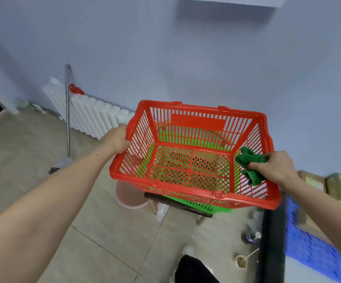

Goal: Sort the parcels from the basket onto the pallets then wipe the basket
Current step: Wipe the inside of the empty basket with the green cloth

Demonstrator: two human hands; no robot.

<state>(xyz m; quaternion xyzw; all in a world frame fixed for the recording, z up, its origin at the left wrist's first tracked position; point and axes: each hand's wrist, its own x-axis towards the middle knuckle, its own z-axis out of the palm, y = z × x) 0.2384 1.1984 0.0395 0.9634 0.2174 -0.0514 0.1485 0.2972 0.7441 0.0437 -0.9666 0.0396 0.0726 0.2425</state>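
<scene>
1. The red basket (194,158) is up in the air, over a green basket (198,207) on a small stool (177,205).
2. The left hand (116,139) grips its left rim.
3. The right hand (275,166) squeezes a green cloth (249,162) against its right wall.
4. Brown parcels (325,184) sit on a blue pallet (312,250), far right.

My left hand (117,139) reaches forward, arm nearly straight, fingers curled in a grip. My right hand (275,166) is bent inward at the wrist, fingers closed.
</scene>
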